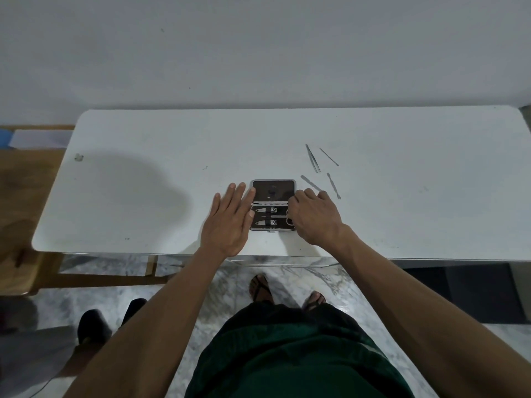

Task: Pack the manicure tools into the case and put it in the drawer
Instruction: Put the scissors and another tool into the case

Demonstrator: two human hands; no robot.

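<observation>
The open case (273,205) lies near the front edge of the table (143,139), lid half toward the back edge. The left hand (230,219) rests flat, fingers straight, on the case's left rim. The right hand (313,216) curls over its right end — whether it pinches a tool cannot be told. Four loose tools (319,170) lie toward the back-right, nearest the right hand, long axes roughly front-to-back.

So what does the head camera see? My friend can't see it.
An open case lies on a white table; the left hand rests flat beside it and the right hand works at its edge. Four thin tools lie loose nearby.
</observation>
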